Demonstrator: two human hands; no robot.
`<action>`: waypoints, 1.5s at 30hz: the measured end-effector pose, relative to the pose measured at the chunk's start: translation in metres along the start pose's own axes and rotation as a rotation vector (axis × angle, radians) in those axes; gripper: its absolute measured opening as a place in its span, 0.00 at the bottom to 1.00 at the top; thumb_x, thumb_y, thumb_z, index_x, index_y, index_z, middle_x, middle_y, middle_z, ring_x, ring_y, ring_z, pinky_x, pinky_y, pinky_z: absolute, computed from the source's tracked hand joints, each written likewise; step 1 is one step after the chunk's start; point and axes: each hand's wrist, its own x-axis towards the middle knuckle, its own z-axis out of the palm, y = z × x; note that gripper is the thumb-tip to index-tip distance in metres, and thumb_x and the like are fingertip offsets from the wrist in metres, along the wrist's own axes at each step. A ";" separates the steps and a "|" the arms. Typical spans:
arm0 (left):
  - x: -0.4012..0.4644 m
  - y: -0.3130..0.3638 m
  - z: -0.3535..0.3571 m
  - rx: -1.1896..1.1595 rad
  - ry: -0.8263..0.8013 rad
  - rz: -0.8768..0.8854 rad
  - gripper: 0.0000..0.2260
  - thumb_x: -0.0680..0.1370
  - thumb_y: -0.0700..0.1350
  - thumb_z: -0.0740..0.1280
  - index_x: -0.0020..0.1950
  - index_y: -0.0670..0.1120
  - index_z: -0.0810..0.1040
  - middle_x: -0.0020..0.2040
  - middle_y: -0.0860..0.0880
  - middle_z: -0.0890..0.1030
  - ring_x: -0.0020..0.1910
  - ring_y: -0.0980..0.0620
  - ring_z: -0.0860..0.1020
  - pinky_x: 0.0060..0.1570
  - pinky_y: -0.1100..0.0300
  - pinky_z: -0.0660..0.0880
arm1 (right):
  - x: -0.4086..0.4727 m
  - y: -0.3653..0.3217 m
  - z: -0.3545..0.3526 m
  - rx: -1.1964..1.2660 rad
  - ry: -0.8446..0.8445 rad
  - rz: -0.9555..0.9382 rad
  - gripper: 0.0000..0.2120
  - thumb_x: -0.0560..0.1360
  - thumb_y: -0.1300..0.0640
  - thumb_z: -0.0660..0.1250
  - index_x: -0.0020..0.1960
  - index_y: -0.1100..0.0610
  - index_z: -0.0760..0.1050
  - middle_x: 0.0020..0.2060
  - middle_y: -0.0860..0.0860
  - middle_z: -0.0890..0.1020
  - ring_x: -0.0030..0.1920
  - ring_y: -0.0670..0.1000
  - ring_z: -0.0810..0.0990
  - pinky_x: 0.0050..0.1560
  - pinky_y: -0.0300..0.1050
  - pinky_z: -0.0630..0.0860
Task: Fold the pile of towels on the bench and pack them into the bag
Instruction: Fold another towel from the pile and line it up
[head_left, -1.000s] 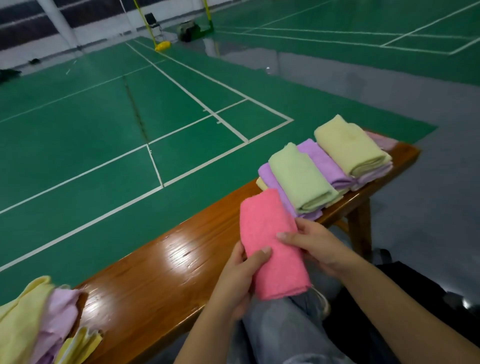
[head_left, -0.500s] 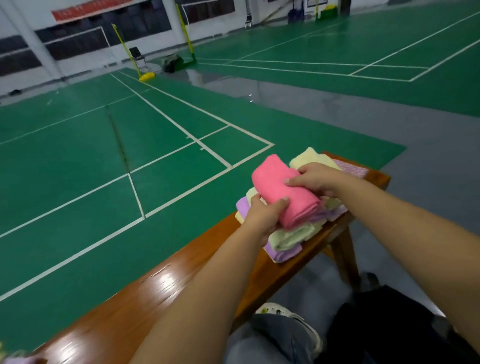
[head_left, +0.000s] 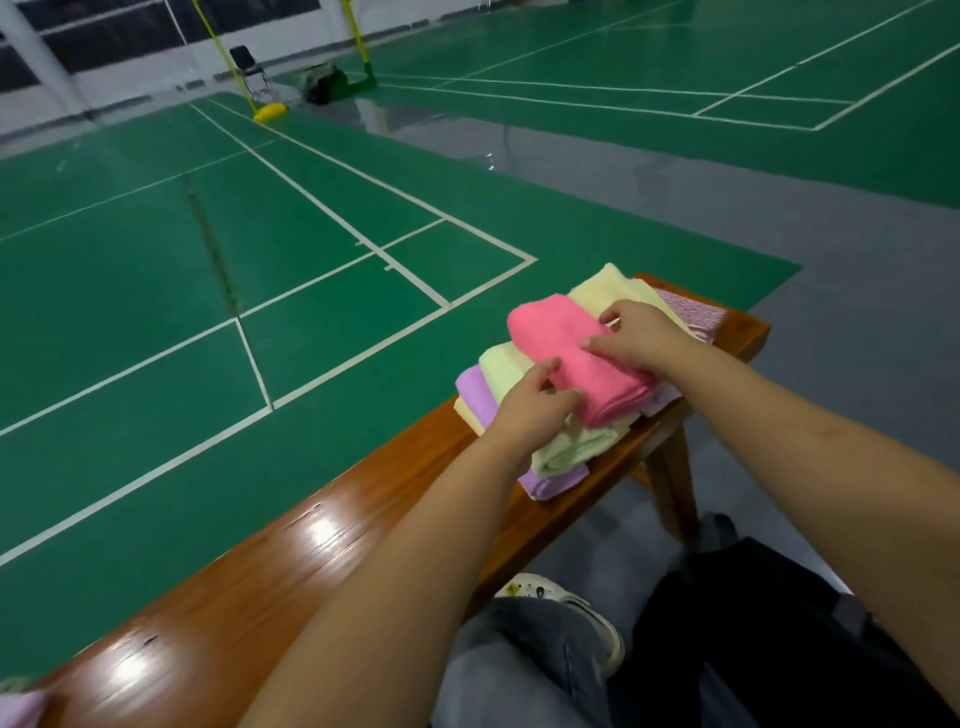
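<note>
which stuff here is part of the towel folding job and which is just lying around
Part of the job:
pink towel, under both hands
left hand
right hand
stack of folded towels
bench
black bag, probably the one to pack

Just lying about:
chair by the far wall
yellow net post base

Towel colours on a glossy orange-brown wooden bench (head_left: 291, 587).
Pink towel (head_left: 576, 358) under both hands; beneath the left hand (head_left: 535, 410), pale green towel (head_left: 566, 447) over lilac towel (head_left: 550, 480); beyond the right hand (head_left: 641, 332), pale yellow towel (head_left: 605, 286).
</note>
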 end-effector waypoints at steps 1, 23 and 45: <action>-0.005 0.000 -0.003 -0.040 -0.010 -0.008 0.26 0.79 0.42 0.64 0.77 0.50 0.61 0.65 0.45 0.73 0.48 0.49 0.77 0.56 0.52 0.77 | -0.005 -0.005 -0.002 -0.006 0.031 -0.032 0.23 0.74 0.52 0.69 0.66 0.59 0.71 0.60 0.58 0.78 0.56 0.57 0.76 0.50 0.43 0.69; -0.309 -0.214 -0.190 -0.623 0.977 -0.170 0.05 0.79 0.44 0.67 0.54 0.48 0.75 0.53 0.45 0.81 0.50 0.49 0.81 0.41 0.60 0.78 | -0.260 -0.196 0.229 0.392 -0.850 -0.408 0.06 0.76 0.56 0.68 0.52 0.53 0.76 0.47 0.51 0.83 0.47 0.49 0.82 0.50 0.47 0.78; -0.417 -0.276 -0.241 -0.046 1.524 -0.423 0.11 0.76 0.48 0.70 0.43 0.43 0.71 0.37 0.51 0.72 0.36 0.54 0.70 0.35 0.64 0.67 | -0.313 -0.228 0.289 0.328 -1.093 -0.420 0.12 0.72 0.52 0.72 0.54 0.52 0.78 0.47 0.49 0.83 0.48 0.46 0.82 0.54 0.47 0.79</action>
